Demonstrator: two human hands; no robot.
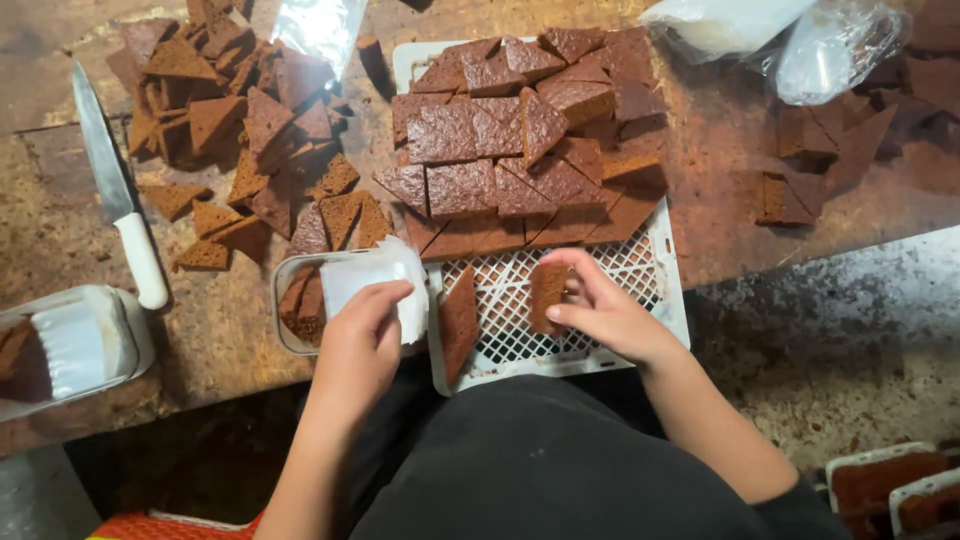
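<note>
My right hand (605, 312) pinches a flat brown cake slice (547, 292) upright over the bare lattice of a white plastic crate (660, 262). The far half of the crate is heaped with brown cake pieces (520, 140), square and triangular. One slice (459, 322) leans on edge near the crate's left wall. My left hand (362, 345) rests on a white paper sheet (372, 275) lying over a small clear plastic tray (284, 300) that holds a few cake slices.
A white-handled knife (118, 195) lies at left beside a loose pile of triangular cake pieces (235, 130). A second filled clear tray (70, 345) sits at the near left. Plastic bags (800, 40) and more cake pieces lie at the far right. Filled trays (885, 485) stand low at right.
</note>
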